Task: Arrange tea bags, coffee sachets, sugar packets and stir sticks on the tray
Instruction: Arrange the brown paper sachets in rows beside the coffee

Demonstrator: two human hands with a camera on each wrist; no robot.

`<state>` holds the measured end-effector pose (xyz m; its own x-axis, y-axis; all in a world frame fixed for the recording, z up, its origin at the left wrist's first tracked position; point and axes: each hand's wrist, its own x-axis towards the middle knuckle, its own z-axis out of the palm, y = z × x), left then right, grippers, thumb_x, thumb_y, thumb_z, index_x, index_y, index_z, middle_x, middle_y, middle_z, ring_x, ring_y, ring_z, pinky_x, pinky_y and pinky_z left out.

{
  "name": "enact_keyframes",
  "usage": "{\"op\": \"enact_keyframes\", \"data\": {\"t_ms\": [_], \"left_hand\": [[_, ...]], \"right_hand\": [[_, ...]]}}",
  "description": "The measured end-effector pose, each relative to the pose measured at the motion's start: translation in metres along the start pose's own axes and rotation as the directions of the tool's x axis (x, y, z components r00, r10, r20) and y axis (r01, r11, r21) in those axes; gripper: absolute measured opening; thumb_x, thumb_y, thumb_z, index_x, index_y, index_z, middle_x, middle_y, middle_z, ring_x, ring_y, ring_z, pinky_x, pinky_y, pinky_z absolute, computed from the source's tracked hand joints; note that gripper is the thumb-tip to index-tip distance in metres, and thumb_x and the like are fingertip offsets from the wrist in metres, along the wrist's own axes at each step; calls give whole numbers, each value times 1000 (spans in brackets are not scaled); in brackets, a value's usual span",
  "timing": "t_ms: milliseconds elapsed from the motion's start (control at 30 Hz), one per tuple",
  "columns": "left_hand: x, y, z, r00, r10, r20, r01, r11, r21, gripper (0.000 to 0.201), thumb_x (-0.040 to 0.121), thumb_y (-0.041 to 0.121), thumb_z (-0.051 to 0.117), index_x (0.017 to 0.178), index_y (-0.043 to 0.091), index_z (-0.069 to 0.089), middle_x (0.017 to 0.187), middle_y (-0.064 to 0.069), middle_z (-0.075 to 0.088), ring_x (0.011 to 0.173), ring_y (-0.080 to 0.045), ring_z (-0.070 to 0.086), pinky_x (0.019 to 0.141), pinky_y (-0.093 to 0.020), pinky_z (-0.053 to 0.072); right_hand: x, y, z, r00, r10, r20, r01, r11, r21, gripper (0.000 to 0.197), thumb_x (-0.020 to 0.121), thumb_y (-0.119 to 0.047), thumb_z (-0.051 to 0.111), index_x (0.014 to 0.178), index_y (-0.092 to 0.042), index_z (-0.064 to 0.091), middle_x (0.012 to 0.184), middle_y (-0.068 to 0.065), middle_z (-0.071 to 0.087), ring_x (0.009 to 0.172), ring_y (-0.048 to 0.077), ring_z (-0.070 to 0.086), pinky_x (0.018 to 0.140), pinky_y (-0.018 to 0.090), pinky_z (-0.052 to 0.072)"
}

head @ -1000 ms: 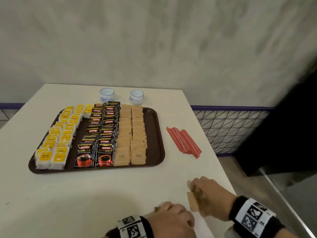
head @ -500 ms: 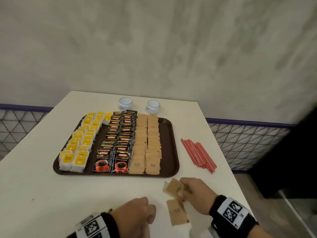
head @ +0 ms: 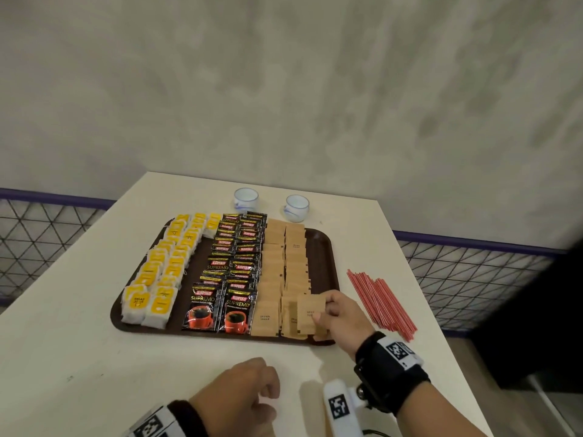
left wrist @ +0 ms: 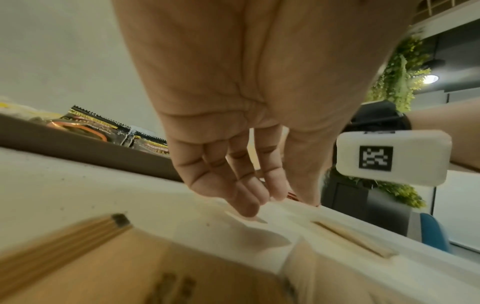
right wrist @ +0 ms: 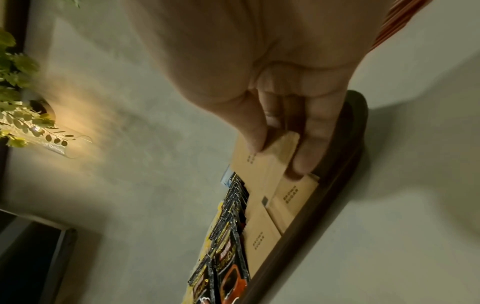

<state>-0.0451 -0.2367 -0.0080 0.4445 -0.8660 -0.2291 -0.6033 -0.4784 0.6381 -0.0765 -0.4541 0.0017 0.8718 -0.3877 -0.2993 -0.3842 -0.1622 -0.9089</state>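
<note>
A dark brown tray (head: 325, 247) holds rows of yellow tea bags (head: 164, 272), black coffee sachets (head: 233, 263) and brown sugar packets (head: 284, 257). My right hand (head: 321, 307) pinches one brown sugar packet (head: 310, 313) between thumb and fingers, low over the near end of the right sugar row. In the right wrist view the same held packet (right wrist: 259, 162) hangs just above the laid ones. My left hand (head: 246, 395) rests near the table's front edge, fingers loosely curled, holding nothing. More loose sugar packets (left wrist: 91, 267) lie on the table beneath it.
Red stir sticks (head: 381, 301) lie in a bundle on the table right of the tray. Two small white cups (head: 246, 198) (head: 297, 207) stand behind the tray. The table's right edge runs close past the sticks, with a wire-mesh fence (head: 467, 279) beyond it.
My right hand has carried a sugar packet from the table's front edge forward to the tray's near right part. The left hand has stayed by the front edge.
</note>
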Motion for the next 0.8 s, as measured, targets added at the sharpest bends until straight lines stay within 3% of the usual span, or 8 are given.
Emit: {"op": "enact_keyframes", "data": {"t_ms": [100, 167, 233, 400, 533, 800], "left_hand": [[2, 3, -10, 995, 8, -99, -8, 1000, 4, 14, 89, 34, 60, 98, 39, 51, 108, 19, 50, 90, 6, 47, 79, -7, 37], [5, 1, -12, 987, 30, -158, -27, 999, 23, 17, 90, 35, 59, 99, 42, 46, 108, 24, 46, 91, 11, 41, 80, -6, 34], [8, 1, -13, 978, 29, -207, -26, 1000, 17, 18, 90, 37, 58, 102, 43, 45, 108, 27, 44, 93, 15, 36, 83, -7, 33], [22, -1, -16, 965, 1, -263, 0, 1000, 6, 31, 90, 39, 56, 121, 35, 50, 120, 24, 44, 111, 5, 36, 100, -15, 32], [26, -6, -17, 963, -51, -266, 56, 998, 9, 38, 90, 40, 56, 126, 34, 48, 127, 24, 41, 118, 2, 33, 105, -19, 30], [24, -12, -21, 965, -71, -251, 68, 997, -20, 37, 91, 39, 56, 126, 35, 48, 126, 24, 42, 116, 1, 35, 104, -20, 34]], "right_hand": [[11, 5, 2, 994, -37, -104, 26, 994, -108, 10, 95, -4, 53, 91, -12, 57, 95, 7, 71, 92, 21, 69, 71, 26, 55], [13, 8, 3, 990, -44, -135, 27, 991, -128, 9, 94, -3, 55, 90, -11, 57, 88, 2, 68, 85, 16, 67, 63, 18, 50], [14, 12, 5, 991, -46, -127, 28, 990, -139, 14, 92, -1, 57, 88, -15, 56, 81, 0, 64, 80, 14, 63, 59, 17, 44], [23, 18, 8, 991, -79, -106, 58, 981, -187, 20, 87, 2, 61, 83, -17, 58, 73, 1, 56, 76, 19, 59, 68, 33, 53], [30, 19, 15, 993, -101, -69, 85, 975, -204, 19, 85, 1, 63, 85, -17, 59, 73, 1, 53, 78, 23, 61, 78, 41, 57], [38, 22, 22, 993, -96, -64, 75, 960, -269, 25, 85, -1, 66, 90, -23, 55, 69, -8, 49, 66, 5, 52, 60, 17, 44]]}}
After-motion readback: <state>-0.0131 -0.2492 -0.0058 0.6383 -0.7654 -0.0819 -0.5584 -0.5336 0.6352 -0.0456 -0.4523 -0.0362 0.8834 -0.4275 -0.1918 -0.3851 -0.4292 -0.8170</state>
